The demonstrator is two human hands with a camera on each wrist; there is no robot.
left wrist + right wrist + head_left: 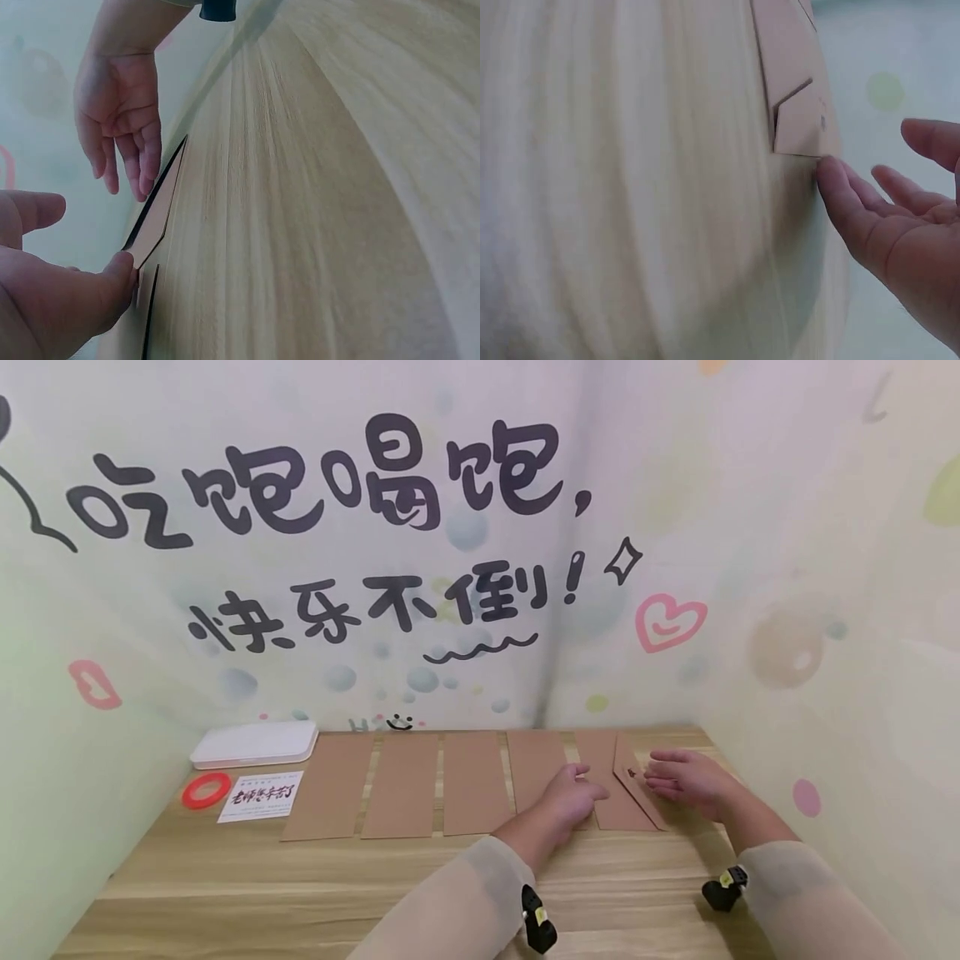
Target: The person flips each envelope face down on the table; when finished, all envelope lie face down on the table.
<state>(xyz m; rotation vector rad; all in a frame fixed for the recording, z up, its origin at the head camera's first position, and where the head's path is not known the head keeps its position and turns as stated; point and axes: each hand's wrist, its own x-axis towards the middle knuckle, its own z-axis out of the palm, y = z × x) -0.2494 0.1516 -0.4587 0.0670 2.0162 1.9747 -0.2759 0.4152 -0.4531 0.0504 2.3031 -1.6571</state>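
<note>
Several brown paper envelopes lie in a row on the wooden table, among them a middle one [472, 785]. The rightmost envelope [618, 814] has its pointed flap [799, 124] turned out to the right. In the head view my left hand [572, 797] reaches over the fourth envelope to the rightmost one's left side, thumb and fingers apart. The left wrist view has that hand's thumb [116, 281] at the envelope's edge; firm contact is hard to tell. My right hand [686, 781] is beside the flap, fingers extended, fingertips close to its outer edge.
A white case [255, 743] stands at the back left. In front of it lie a red ring [206, 791], perhaps a tape roll, and a white card [258, 797] with dark writing. A printed curtain [465, 552] hangs behind the table [300, 893].
</note>
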